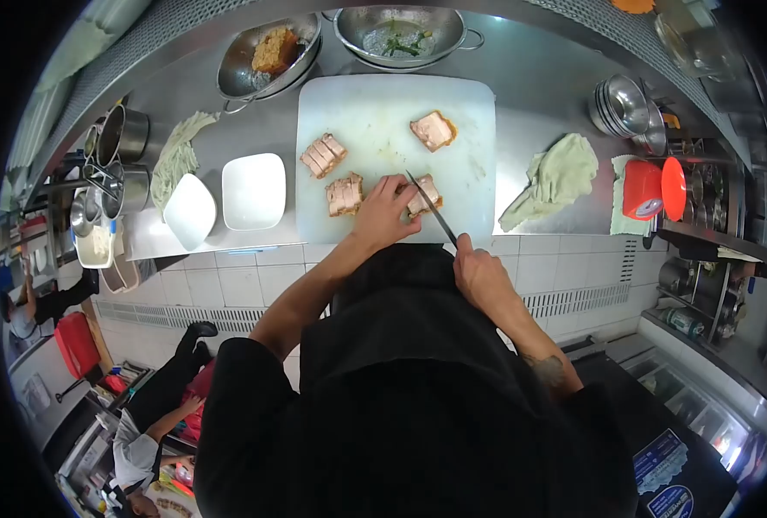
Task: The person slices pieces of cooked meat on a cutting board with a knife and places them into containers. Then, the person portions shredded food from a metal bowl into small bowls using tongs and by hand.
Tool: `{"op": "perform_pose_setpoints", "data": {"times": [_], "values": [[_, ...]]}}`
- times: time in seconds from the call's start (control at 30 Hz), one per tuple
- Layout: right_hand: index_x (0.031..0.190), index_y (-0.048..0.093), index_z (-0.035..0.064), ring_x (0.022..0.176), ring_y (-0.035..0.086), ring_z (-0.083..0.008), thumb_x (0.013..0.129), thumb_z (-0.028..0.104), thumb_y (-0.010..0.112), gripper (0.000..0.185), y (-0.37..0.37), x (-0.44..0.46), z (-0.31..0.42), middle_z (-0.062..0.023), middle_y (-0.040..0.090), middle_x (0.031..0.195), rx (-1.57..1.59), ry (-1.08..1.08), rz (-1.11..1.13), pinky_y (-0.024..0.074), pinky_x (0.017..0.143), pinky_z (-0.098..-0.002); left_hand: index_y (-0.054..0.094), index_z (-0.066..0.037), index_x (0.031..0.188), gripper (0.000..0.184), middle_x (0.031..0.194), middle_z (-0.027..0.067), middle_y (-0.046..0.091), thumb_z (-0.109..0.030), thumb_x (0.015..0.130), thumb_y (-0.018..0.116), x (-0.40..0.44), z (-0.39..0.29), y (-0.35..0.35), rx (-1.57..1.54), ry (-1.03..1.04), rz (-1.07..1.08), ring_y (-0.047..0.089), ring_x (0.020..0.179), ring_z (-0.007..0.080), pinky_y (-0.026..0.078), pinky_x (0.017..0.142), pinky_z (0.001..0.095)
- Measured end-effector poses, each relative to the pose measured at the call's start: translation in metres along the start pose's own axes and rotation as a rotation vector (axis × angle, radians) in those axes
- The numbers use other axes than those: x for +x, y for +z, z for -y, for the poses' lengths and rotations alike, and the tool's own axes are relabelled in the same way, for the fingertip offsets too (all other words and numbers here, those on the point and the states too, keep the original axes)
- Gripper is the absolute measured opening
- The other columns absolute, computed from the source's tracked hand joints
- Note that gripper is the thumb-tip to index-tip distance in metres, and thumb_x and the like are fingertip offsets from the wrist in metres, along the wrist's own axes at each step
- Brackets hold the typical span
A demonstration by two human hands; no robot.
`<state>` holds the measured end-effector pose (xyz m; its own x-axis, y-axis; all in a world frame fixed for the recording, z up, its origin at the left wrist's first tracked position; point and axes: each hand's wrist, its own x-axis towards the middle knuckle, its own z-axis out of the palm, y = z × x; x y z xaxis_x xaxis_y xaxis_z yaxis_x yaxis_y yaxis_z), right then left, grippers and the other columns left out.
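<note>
My right hand point(480, 274) is closed around the handle of a knife point(434, 210), whose blade lies across a piece of meat point(425, 192) near the front of the white cutting board point(383, 112). Just left of the blade, my left hand point(386, 216) rests with bent fingers against that piece; its fingertips partly hide the meat. A sliced portion point(345, 195) sits beside my left hand. Farther back are another sliced portion point(323, 156) at the left and a chunk point(434, 130) at the right.
Two white bowls point(254, 192) and a green cloth point(180, 155) lie left. Behind the board stand metal colanders point(398, 39). Rightward are another cloth point(558, 177), stacked metal bowls point(623, 105) and a red scale point(642, 190). Other people point(137, 445) are at the lower left and far left.
</note>
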<state>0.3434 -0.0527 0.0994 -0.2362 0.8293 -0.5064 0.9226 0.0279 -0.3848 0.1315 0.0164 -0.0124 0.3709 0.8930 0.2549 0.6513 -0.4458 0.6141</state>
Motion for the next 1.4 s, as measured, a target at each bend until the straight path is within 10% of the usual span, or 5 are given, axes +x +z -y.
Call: {"op": "perform_pose_setpoints", "data": {"times": [1.4], "values": [[0.102, 0.041, -0.0009, 0.076, 0.065, -0.0528, 0.090, 0.004, 0.049, 0.015, 0.000, 0.037, -0.002, -0.0339, 0.065, 0.081, 0.027, -0.059, -0.104, 0.0532, 0.068, -0.0596, 0.061, -0.005, 0.113, 0.051, 0.117, 0.0133, 0.052, -0.024, 0.069, 0.079, -0.010, -0.020, -0.013, -0.061, -0.069, -0.097, 0.052, 0.113, 0.0336, 0.051, 0.089, 0.0449]]}}
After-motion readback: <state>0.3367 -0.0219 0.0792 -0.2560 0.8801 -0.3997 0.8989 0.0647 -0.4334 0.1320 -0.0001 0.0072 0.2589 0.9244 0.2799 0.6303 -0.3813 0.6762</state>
